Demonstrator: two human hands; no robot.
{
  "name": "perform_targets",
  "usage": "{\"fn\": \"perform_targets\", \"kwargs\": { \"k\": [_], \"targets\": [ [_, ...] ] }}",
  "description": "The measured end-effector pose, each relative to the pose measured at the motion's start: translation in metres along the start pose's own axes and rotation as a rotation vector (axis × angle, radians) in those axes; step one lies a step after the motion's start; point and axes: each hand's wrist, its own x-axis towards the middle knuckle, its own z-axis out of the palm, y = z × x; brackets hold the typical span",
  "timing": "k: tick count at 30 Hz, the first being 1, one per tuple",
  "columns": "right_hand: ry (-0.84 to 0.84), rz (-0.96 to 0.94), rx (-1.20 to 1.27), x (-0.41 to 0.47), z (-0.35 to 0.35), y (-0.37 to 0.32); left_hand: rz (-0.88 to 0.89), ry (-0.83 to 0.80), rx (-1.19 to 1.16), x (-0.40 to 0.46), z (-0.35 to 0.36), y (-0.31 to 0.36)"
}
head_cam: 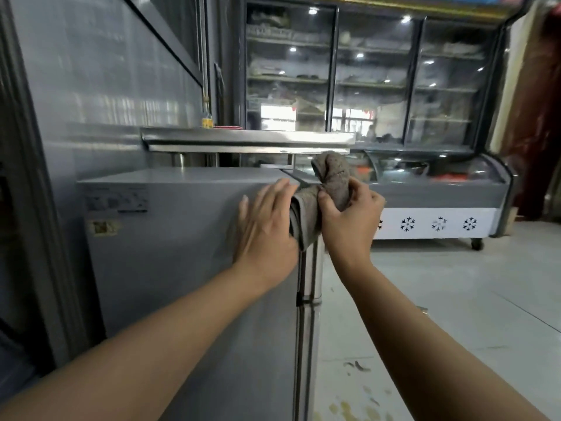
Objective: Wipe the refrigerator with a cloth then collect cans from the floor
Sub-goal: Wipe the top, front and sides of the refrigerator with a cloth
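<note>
- Refrigerator (188, 268) at left: grey side panel facing the camera, labels near its top left corner, front corner edge running vertically just right of centre.
- Left hand (267, 226) laid flat on that panel just below the top corner, fingers straight and pointing up, holding nothing; edge of palm touching the cloth.
- Cloth (331, 189), grey-brown, draped over the top front corner of the refrigerator; long axis running up and to the right, lower fold hanging down the corner edge, upper end bunched and standing up.
- Right hand (349, 220) just right of the corner, fingers and thumb curled and pinching the bunched cloth; clearly the hand doing the wiping, with the panel lying to its left.
- Judged step: wiping at the corner, most of the panel probably not yet covered; next stroke likely leftward or down the edge.
- Metal counter (249, 138) behind the refrigerator.
- Glass-door display case (379, 86) further right, shelves holding goods too blurred to name.
- No cans visible on the floor (455, 299); only stains and scraps.
</note>
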Motion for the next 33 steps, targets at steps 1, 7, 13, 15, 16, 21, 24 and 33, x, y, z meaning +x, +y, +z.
{"fn": "perform_targets", "kwargs": {
  "k": [1, 7, 13, 15, 16, 21, 24, 33],
  "targets": [
    [-0.006, 0.0, -0.023, 0.007, 0.007, -0.003, 0.001, 0.007, 0.024, 0.008, 0.0, -0.001],
    [0.022, -0.074, -0.307, 0.02, 0.033, 0.004, -0.045, -0.032, 0.167, 0.025, 0.015, -0.014],
    [0.116, -0.103, -0.221, -0.006, 0.04, 0.034, 0.017, 0.049, 0.187, 0.018, 0.027, -0.025],
    [0.132, -0.108, -0.202, -0.013, 0.041, 0.042, 0.035, 0.049, 0.199, 0.016, 0.031, -0.028],
    [0.139, -0.11, -0.197, -0.015, 0.041, 0.046, 0.043, 0.049, 0.202, 0.014, 0.033, -0.029],
    [0.11, -0.113, -0.198, -0.035, 0.036, 0.071, 0.088, 0.04, 0.24, -0.005, 0.046, -0.04],
    [0.083, -0.086, -0.194, -0.053, 0.032, 0.093, 0.115, 0.002, 0.252, -0.026, 0.057, -0.048],
    [-0.004, -0.048, -0.293, -0.105, 0.023, 0.149, 0.18, -0.066, 0.324, -0.075, 0.089, -0.06]
  ]
}}
